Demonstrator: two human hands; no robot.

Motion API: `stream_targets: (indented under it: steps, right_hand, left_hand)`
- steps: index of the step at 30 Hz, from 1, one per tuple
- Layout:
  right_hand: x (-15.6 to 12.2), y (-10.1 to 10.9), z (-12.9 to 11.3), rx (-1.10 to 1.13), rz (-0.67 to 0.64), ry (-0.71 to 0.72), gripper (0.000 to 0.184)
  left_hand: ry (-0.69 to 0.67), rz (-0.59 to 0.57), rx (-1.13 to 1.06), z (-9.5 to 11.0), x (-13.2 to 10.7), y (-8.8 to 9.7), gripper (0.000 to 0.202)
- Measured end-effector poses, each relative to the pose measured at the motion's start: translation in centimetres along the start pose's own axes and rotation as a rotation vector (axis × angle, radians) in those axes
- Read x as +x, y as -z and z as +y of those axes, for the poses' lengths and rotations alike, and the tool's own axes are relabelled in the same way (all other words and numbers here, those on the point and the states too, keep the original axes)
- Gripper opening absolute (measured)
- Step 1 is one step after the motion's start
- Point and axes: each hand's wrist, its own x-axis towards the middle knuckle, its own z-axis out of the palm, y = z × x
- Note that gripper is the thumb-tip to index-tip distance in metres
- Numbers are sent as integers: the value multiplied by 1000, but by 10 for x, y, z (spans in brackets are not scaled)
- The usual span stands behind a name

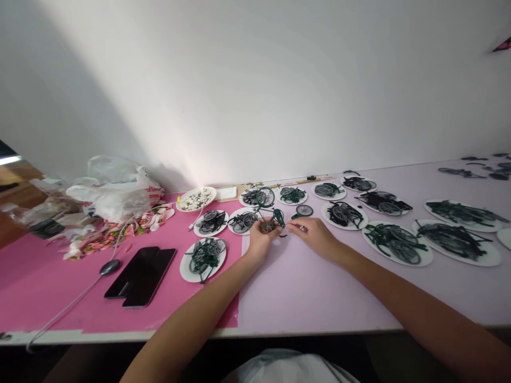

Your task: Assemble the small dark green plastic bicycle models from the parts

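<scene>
A small dark green toy bicycle, with one spoked wheel showing at its upper end, is gripped by my left hand over the middle of the table. My right hand is close beside it on the right, thumb and fingertips pinched together near the bicycle's dark end. Whatever sits in that pinch is too small to make out. Just beyond my right hand lies a loose grey spoked wheel with a green part next to it. A white plate of green bicycle parts rests left of my left forearm.
Several white plates of black and green bicycle parts spread to the right. At the left are two dark phones, a cable with a grey puck, pink petals and a plastic bag. A white wall stands behind.
</scene>
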Motion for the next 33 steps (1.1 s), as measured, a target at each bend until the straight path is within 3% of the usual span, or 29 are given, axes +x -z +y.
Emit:
stream_targets:
  steps: [6, 22, 33]
  right_hand:
    - [0, -1, 11, -141, -8, 85, 22]
    - [-2, -2, 6, -351, -15, 157, 36]
    - [-3, -2, 5, -582, -30, 228, 39]
  left_hand:
    - [-36, -8, 27, -6, 2, 2, 53]
    - [-163, -28, 185, -12, 1, 0, 46]
    - [-161, -23, 211, -12, 2, 2, 47]
